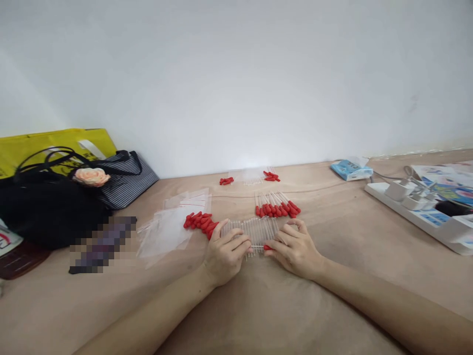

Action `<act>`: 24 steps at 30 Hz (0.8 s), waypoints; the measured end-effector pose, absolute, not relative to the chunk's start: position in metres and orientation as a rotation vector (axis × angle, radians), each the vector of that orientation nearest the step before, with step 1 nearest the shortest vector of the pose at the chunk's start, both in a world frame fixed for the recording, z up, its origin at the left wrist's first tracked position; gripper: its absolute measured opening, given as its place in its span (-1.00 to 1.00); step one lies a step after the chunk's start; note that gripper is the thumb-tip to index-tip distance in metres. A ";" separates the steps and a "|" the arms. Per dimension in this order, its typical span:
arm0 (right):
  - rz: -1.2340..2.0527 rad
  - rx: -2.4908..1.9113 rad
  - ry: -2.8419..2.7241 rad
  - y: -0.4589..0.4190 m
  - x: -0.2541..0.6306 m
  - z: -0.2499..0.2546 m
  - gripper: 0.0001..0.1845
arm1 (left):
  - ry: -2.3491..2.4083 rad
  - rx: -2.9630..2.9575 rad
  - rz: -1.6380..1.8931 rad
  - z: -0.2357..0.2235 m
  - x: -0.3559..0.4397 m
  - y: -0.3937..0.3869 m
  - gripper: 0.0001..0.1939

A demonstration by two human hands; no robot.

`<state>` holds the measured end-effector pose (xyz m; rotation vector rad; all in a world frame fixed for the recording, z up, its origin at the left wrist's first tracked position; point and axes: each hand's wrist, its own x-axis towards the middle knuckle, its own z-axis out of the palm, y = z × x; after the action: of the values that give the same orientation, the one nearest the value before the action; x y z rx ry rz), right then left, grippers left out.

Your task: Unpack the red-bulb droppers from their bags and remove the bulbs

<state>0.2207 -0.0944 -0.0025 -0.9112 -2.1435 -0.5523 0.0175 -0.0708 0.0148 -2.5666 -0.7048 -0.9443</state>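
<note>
Between my two hands lies a glass dropper tube [256, 247], held level. My left hand [228, 249] pinches its left end, while my right hand [295, 246] grips a red rubber bulb [268, 247] at its right end. Just beyond my fingers, a row of bare glass tubes [254, 228] lies side by side on the cloth. Loose red rubber bulbs [199, 220] are heaped by my left hand, which partly covers them. Past my right hand, several droppers with red bulbs [277, 209] lie with their glass ends pointing away.
Clear zip bags [172, 227] lie to the left. More droppers [271, 176] rest near the wall. A blue tissue pack [351, 169] and a white power strip [421, 212] are on the right. At far left stand a black bag [48, 207] and a striped bag [127, 180].
</note>
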 end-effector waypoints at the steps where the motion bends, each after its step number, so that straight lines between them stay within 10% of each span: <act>1: -0.549 -0.908 -2.134 -0.095 0.221 -0.003 -0.81 | -0.700 -2.567 -0.945 0.015 0.017 -0.071 -0.84; 24: -0.041 -1.197 -2.057 -0.072 0.273 -0.011 -0.79 | -1.402 -2.660 -0.991 0.034 0.001 -0.057 -0.73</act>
<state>0.2732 -0.0724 -0.0108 -1.1971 -2.0572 -0.0407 0.0009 -0.0566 0.0339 -2.6603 -1.4023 -0.9912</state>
